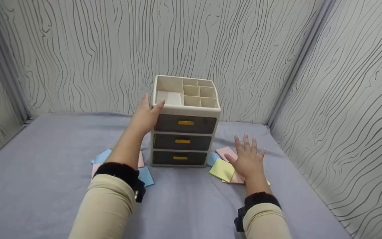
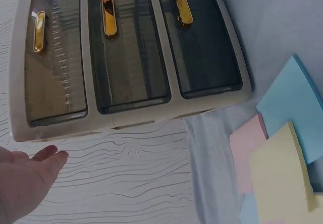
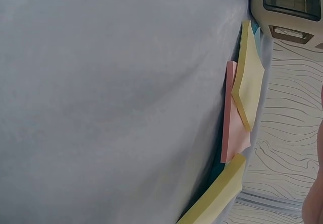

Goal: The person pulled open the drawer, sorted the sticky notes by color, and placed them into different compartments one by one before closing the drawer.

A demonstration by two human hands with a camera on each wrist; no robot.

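A white desktop organizer (image 1: 186,110) with three dark drawers and small gold handles stands upright on the cloth. Its top is split into one large and several small compartments. My left hand (image 1: 144,118) is at its upper left edge, thumb by the front corner; in the left wrist view a narrow gap shows between the thumb (image 2: 53,166) and the organizer's side. Over the sticky note pads at the right, my right hand (image 1: 249,163) has its fingers spread, holding nothing. Among those pads are a yellow one (image 1: 222,170), a pink one (image 1: 226,153) and a blue one (image 1: 213,158).
More sticky note pads, including a blue one (image 1: 146,176), lie left of the organizer, partly hidden by my left forearm. A grey-lilac cloth (image 1: 181,202) covers the table. Wood-grain patterned panels (image 1: 111,49) close in the back and sides.
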